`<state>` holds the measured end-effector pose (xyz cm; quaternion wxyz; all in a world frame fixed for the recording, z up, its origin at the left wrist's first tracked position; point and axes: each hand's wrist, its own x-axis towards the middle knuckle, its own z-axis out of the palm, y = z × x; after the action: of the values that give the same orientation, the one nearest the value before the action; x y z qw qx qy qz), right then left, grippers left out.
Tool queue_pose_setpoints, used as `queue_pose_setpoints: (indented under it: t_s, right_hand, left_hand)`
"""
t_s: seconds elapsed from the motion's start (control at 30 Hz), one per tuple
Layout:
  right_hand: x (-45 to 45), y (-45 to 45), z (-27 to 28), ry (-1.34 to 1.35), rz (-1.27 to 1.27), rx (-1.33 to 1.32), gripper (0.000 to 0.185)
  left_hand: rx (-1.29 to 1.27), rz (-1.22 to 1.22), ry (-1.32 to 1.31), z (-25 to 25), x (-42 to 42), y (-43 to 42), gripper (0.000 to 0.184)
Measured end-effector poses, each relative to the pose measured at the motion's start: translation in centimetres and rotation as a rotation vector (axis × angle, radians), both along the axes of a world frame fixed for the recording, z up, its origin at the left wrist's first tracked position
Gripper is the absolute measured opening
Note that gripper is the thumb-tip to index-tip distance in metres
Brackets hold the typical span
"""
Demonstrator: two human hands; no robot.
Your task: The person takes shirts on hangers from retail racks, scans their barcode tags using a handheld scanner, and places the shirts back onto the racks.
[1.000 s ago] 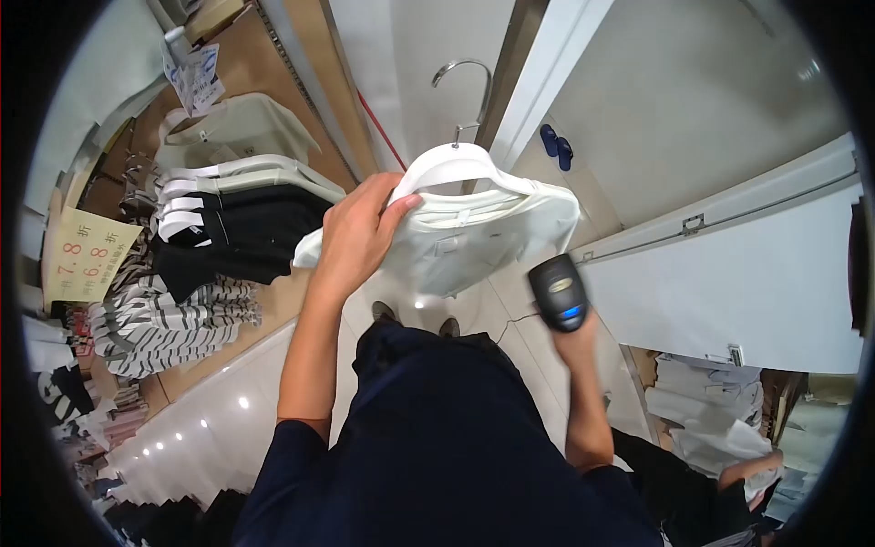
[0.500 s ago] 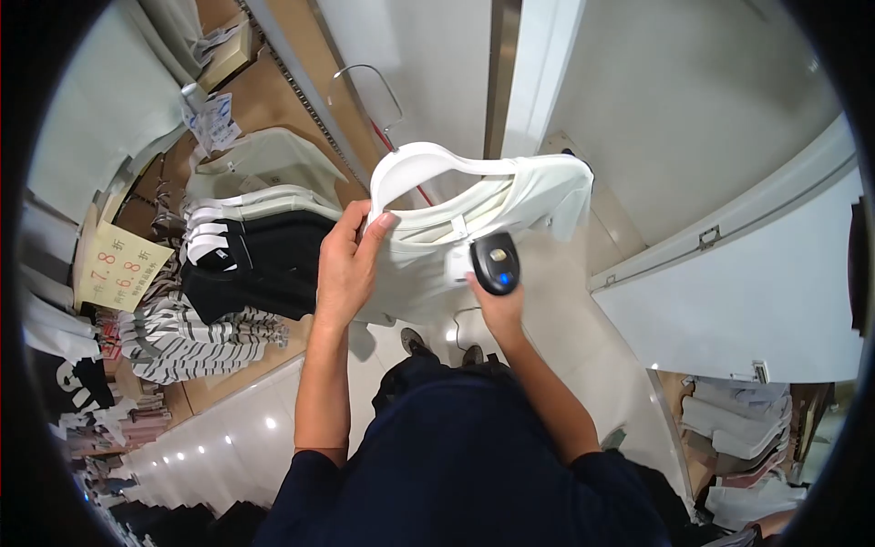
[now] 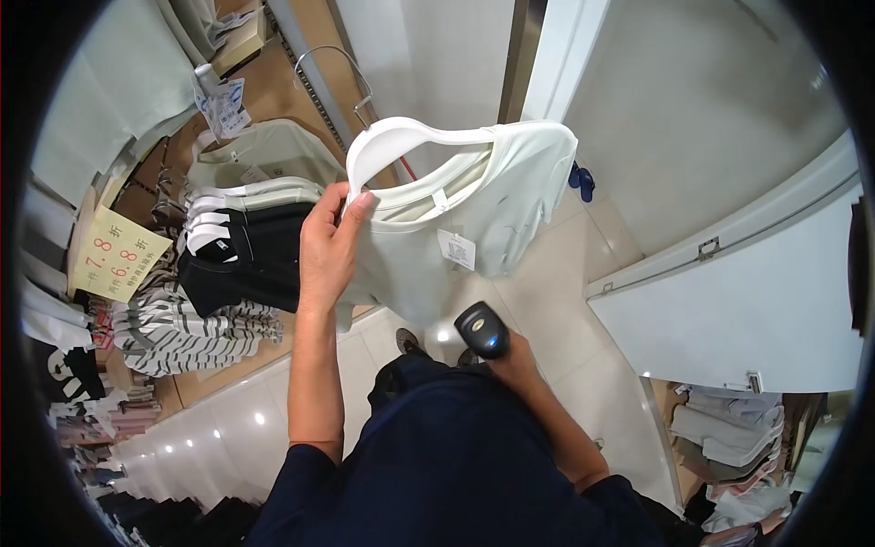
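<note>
My left hand is closed round the left end of a white hanger, thumb on top. From the hanger hangs a pale grey-green shirt, tilted, its right shoulder stretching to the upper right. A white tag with a printed label lies against the shirt's front below the neckline. My right hand grips a black scanner with a small blue light, below the tag and apart from it. The scanner hides part of that hand's fingers.
Left of my left hand hang black shirts and striped garments, beside a yellow price sign. A white curved panel is on the right, with folded clothes below. Blue slippers lie on the floor beyond the shirt.
The shirt and hanger have swung from facing forward to tilted leftward. My right hand came in from the right to the tag, then drew back down with the scanner, leaving the tag visible.
</note>
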<state>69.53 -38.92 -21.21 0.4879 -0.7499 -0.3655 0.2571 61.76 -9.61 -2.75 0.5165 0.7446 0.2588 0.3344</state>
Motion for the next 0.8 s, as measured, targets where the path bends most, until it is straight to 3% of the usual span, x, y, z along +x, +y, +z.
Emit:
queue_pose_setpoints:
  t_s: [0.17, 0.33, 0.8]
  right_hand:
    - [0.1, 2.1, 1.1, 0.104, -0.125, 0.165, 0.028]
    - [-0.9, 2.9, 1.0, 0.236, -0.202, 0.166, 0.023]
    - [-2.5, 2.6, 2.0, 0.081, -0.006, 0.22, 0.019]
  left_hand:
    - [0.02, -0.014, 0.004, 0.4, -0.6, -0.1, 0.027]
    - [0.013, -0.021, -0.009, 0.7, -1.7, -0.4, 0.027]
    - [0.05, 0.028, 0.004, -0.3, -4.1, -0.3, 0.03]
